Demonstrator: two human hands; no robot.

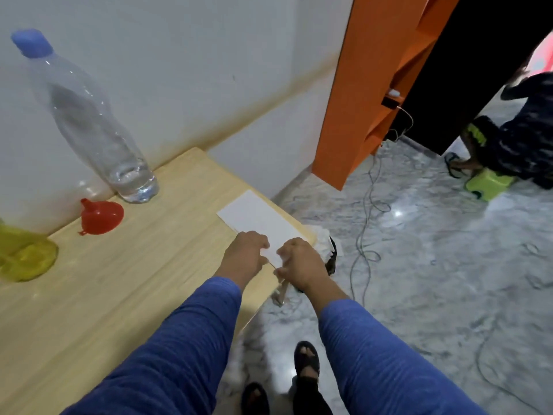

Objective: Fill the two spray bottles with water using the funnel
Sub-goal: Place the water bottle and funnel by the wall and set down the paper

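Note:
A clear water bottle (89,115) with a blue cap stands by the wall at the table's back left, with a little water at its bottom. In front of it a red funnel (103,217) lies on its side. A yellow translucent bottle (24,253) shows partly at the left edge. My left hand (245,253) and my right hand (299,262) both pinch the near end of a white sheet of paper (254,215) at the table's right edge. Both are far right of the funnel and bottles.
The light wooden table (119,295) ends just right of my hands. Beyond it lie a marble floor with loose cables (365,211), an orange panel (368,85), and a person crouched on a green stool (487,184). My sandalled feet are below.

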